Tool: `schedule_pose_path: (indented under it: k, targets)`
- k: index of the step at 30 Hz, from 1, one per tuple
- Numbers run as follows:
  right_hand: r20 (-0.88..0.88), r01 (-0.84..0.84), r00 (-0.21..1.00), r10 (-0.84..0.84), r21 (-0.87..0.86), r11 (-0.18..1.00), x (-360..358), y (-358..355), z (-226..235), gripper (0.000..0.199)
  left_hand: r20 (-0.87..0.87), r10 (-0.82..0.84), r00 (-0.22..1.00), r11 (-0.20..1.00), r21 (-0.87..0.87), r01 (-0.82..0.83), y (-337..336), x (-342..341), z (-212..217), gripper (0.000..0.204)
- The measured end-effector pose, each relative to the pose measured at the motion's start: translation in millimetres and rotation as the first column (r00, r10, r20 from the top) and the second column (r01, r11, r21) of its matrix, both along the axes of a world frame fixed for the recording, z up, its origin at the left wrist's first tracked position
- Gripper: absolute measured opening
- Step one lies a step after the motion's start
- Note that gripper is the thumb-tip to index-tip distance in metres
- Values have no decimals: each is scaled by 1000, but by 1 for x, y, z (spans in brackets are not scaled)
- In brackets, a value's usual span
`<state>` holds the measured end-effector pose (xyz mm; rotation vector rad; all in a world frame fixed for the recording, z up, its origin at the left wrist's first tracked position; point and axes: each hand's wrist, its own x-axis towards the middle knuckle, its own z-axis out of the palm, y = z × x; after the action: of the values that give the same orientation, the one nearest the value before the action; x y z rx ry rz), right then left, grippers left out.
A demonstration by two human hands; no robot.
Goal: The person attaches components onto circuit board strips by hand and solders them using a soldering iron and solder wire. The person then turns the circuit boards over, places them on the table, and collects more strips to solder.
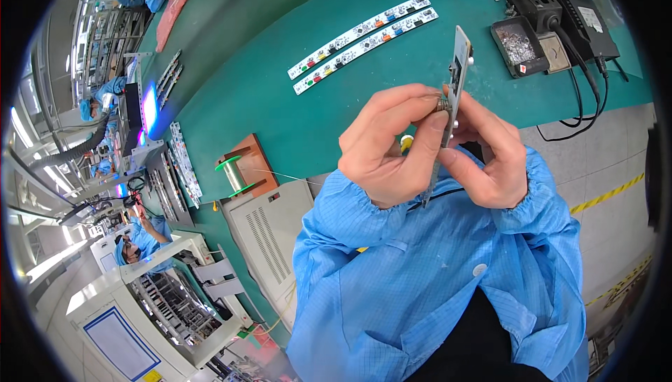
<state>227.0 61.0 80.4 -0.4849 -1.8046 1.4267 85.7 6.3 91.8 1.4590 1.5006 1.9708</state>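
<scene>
Both hands are raised in front of my chest, holding a long narrow circuit board [460, 56] edge-on and upright. My left hand [392, 147] pinches its left face, thumb and fingertips on a small metal part [443, 104] near the board's middle. My right hand [493, 161] grips the board from the right side, lower down. Blue smock sleeves cover both forearms. The board's lower end is hidden between my hands.
On the green bench lie two long white circuit strips [364, 39] with coloured parts. A black soldering station [560, 11] with a tip-cleaner tray [519, 47] sits at the far right. A solder wire spool [234, 175] stands on a brown block at left. Other people in blue work at far left.
</scene>
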Motion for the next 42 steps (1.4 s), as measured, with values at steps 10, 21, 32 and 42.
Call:
schedule_pose_path:
  k: [10, 21, 32, 42]
  targets:
    - [9, 74, 997, -76, 138, 988, -5, 3, 1, 62, 28, -25, 999, 998, -48, 27, -1, 3, -1, 20]
    - [40, 161, 983, -177, 249, 955, -4, 2, 5, 60, 47, -68, 997, 997, -45, 70, -6, 5, -10, 22]
    - [76, 161, 979, -187, 265, 951, -1, 0, 7, 58, 255, -172, 952, 985, 16, 173, -9, 7, -16, 20]
    - [139, 142, 970, -197, 334, 932, 0, 2, 7, 60, 492, -264, 830, 930, -99, 355, -15, -9, -9, 21]
